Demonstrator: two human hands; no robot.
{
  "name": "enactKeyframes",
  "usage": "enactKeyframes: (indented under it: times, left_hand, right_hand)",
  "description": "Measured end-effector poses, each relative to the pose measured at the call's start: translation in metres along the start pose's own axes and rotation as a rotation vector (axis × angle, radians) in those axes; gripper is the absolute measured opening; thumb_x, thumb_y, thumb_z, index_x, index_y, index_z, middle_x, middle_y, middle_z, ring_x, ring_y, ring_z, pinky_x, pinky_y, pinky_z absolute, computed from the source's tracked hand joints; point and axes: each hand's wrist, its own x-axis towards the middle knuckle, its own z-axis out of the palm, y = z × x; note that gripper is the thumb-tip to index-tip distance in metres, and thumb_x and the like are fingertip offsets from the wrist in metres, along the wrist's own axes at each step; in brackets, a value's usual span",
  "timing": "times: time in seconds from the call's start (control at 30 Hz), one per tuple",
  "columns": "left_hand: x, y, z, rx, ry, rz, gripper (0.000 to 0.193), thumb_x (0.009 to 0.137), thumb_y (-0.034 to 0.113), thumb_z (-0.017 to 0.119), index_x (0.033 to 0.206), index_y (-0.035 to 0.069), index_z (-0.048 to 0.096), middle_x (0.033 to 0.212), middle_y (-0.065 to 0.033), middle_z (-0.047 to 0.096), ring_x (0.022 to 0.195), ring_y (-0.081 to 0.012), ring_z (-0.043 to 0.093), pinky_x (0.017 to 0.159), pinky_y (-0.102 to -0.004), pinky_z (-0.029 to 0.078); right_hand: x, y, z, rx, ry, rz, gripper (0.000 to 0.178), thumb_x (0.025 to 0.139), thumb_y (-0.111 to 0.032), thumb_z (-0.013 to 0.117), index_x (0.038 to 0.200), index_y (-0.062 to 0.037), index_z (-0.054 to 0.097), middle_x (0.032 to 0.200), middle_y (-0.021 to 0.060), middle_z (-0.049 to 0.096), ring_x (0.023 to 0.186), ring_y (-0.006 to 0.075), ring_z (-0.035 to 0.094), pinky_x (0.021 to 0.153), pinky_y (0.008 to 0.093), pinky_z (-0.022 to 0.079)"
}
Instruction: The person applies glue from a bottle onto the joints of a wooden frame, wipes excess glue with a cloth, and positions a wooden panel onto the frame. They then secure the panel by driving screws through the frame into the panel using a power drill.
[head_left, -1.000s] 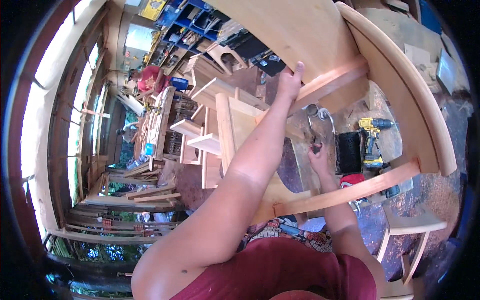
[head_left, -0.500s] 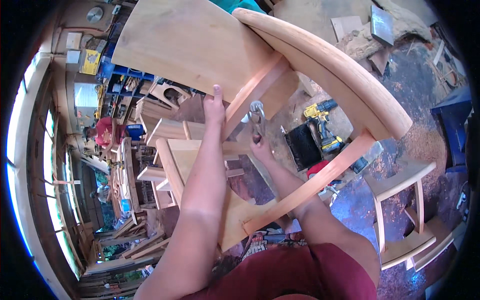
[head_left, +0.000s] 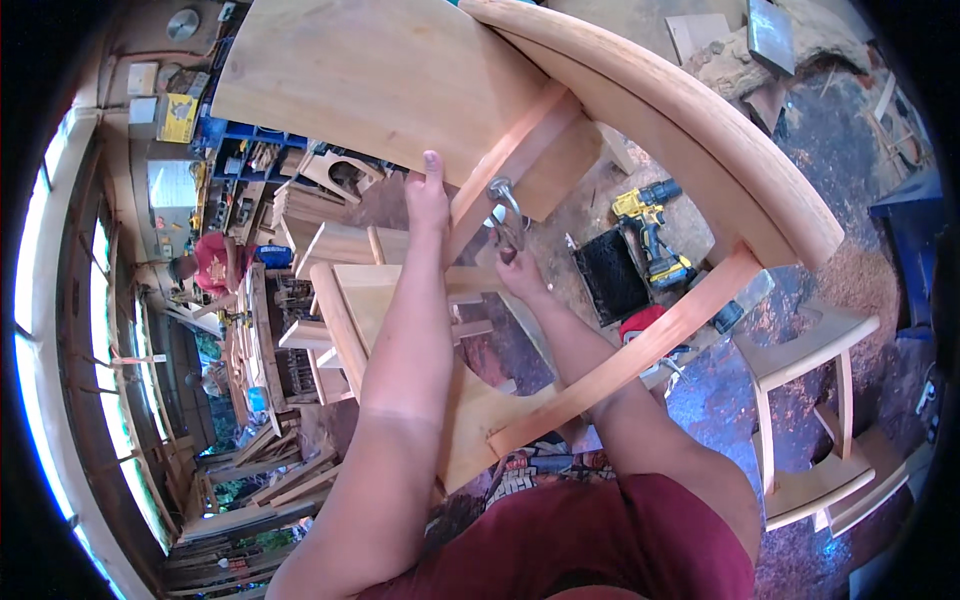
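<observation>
A large pale wooden furniture frame point(head_left: 640, 370) stands tilted before me, with a curved, rounded edge piece point(head_left: 690, 110), straight rails and a broad flat panel point(head_left: 350, 80). My left hand point(head_left: 428, 205) grips it where the panel meets a rail; the thumb points up and the other fingers are mostly hidden. Inside the frame's opening, my right hand point(head_left: 520, 277) is closed round the handle of a hammer point(head_left: 506, 205). The shiny metal head is up, close beside the rail; whether it touches the wood I cannot tell.
On the floor lie a yellow and black cordless drill point(head_left: 645, 210) and a black open case point(head_left: 610, 278). A small wooden chair point(head_left: 810, 410) stands at right. Behind it is a blue metal stand point(head_left: 905, 250). A person in red point(head_left: 212, 265) works at a far-left bench among stacked boards.
The hammer head has tilted left toward the rail, and my right hand has moved slightly up and left. My left hand keeps its grip on the frame.
</observation>
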Motion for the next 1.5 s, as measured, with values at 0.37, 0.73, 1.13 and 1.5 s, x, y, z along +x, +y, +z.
enactKeyframes:
  times: [0.37,0.73,1.13,1.5]
  left_hand:
    - [0.003,-0.009,0.006,-0.154,-0.019,-0.059,0.057,0.093,0.047,0.051,0.117,-0.005,0.052,0.109,-0.0119,0.060,0.099,-0.0179,0.057,0.086,-0.0317,0.046]
    - [0.002,-0.007,-0.002,-0.112,-0.013,-0.074,0.073,0.087,0.058,0.052,0.118,-0.007,0.046,0.106,-0.0155,0.060,0.093,-0.0251,0.063,0.081,-0.0373,0.052]
    - [0.001,-0.004,0.003,-0.109,0.013,-0.086,0.066,0.088,0.057,0.053,0.108,-0.005,0.054,0.096,-0.0104,0.062,0.083,-0.0182,0.060,0.072,-0.0323,0.050]
    - [0.003,-0.011,0.003,-0.194,-0.067,-0.053,0.053,0.089,0.039,0.061,0.120,-0.001,0.048,0.108,-0.0101,0.059,0.094,-0.0200,0.060,0.080,-0.0341,0.050]
  right_hand:
    - [0.013,0.005,0.022,0.140,0.218,-0.282,0.020,0.082,-0.012,0.064,0.100,-0.0045,0.060,0.075,0.0041,0.059,0.069,0.0140,0.055,0.067,0.0311,0.048]
    - [0.014,0.001,0.032,0.158,0.146,-0.136,0.020,0.085,-0.019,0.065,0.097,-0.0062,0.057,0.090,0.0045,0.060,0.084,0.0160,0.057,0.075,0.0330,0.047]
    - [0.017,0.005,0.034,0.211,0.249,-0.129,0.021,0.082,-0.021,0.067,0.096,-0.0063,0.062,0.084,0.0069,0.065,0.079,0.0178,0.062,0.071,0.0339,0.050]
    - [0.020,0.013,0.034,0.216,0.303,-0.150,0.024,0.080,-0.020,0.066,0.099,-0.0057,0.063,0.084,0.0094,0.068,0.076,0.0222,0.065,0.068,0.0362,0.050]
